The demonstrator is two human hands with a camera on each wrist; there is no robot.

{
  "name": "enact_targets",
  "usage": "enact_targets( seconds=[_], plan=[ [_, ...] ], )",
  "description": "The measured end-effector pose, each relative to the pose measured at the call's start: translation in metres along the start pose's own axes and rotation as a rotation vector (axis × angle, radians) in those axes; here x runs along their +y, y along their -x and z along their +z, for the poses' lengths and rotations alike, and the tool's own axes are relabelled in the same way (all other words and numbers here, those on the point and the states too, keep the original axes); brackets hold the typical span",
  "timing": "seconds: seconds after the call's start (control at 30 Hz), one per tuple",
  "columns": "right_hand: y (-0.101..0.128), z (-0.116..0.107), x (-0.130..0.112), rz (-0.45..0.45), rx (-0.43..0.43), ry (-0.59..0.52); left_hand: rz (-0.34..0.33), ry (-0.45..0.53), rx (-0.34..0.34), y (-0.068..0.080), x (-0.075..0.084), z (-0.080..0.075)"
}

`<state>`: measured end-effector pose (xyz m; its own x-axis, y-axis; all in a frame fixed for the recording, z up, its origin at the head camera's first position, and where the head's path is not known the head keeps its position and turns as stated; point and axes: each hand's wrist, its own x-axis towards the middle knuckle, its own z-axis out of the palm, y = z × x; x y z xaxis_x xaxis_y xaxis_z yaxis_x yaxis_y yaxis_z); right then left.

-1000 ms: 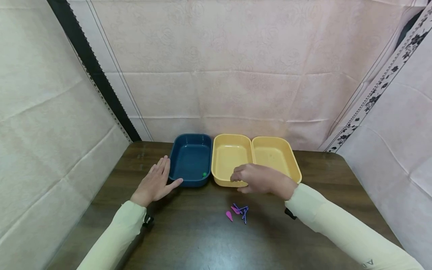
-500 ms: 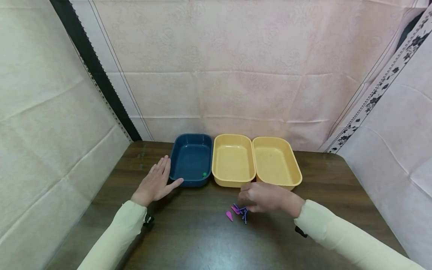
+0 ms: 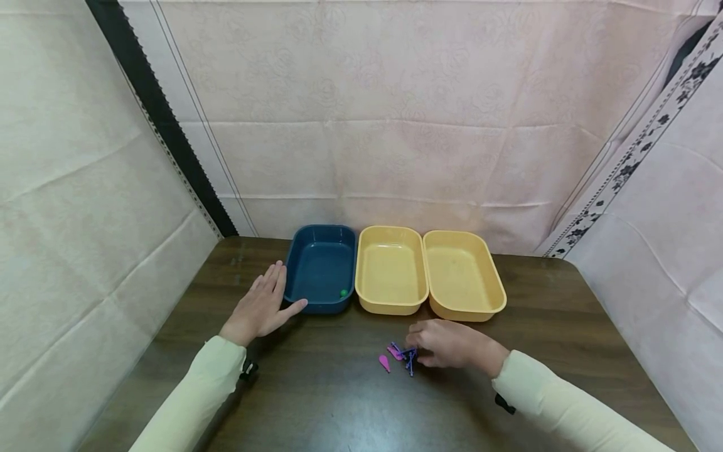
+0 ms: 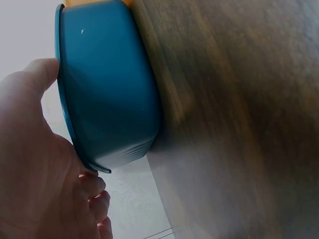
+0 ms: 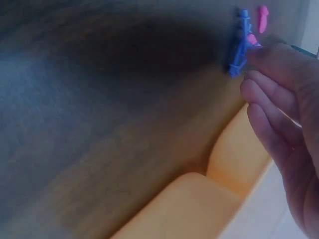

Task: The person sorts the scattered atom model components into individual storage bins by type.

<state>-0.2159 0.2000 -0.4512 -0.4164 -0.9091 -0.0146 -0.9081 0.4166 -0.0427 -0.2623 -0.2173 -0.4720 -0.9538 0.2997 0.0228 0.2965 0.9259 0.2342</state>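
Note:
My left hand (image 3: 258,309) lies with straight fingers along the left side of the blue bin (image 3: 322,267), its thumb over the near rim. In the left wrist view, the thumb and fingers touch the rim of the blue bin (image 4: 107,84). My right hand (image 3: 449,344) is low over the table, fingertips right at a small pile of thin blue-purple plastic pieces (image 3: 410,364). In the right wrist view, the fingers bend beside the blue pieces (image 5: 241,45); I cannot tell whether one is pinched. Pink drop-shaped pieces (image 3: 385,363) lie beside and within the pile.
Two yellow bins, a middle one (image 3: 391,270) and a right one (image 3: 464,275), stand in a row with the blue bin at the table's back. A small green piece (image 3: 343,293) lies in the blue bin. Pale cloth (image 3: 395,94) hangs behind and at both sides.
My right hand has come from above the middle yellow bin's front, down and toward me, to the pile of small pieces. The left hand has stayed in place at the blue bin.

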Motion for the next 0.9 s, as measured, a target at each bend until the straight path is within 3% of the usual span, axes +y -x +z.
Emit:
enact_targets(
  seconds=[0.7, 0.9],
  plan=[
    [0.003, 0.019, 0.004, 0.072, -0.042, -0.053, -0.014, -0.002, -0.016, -0.002, -0.001, 0.002],
    [0.004, 0.020, 0.004, 0.070, -0.005, -0.084, -0.013, 0.003, -0.015, -0.003, -0.001, 0.003]
  ],
)
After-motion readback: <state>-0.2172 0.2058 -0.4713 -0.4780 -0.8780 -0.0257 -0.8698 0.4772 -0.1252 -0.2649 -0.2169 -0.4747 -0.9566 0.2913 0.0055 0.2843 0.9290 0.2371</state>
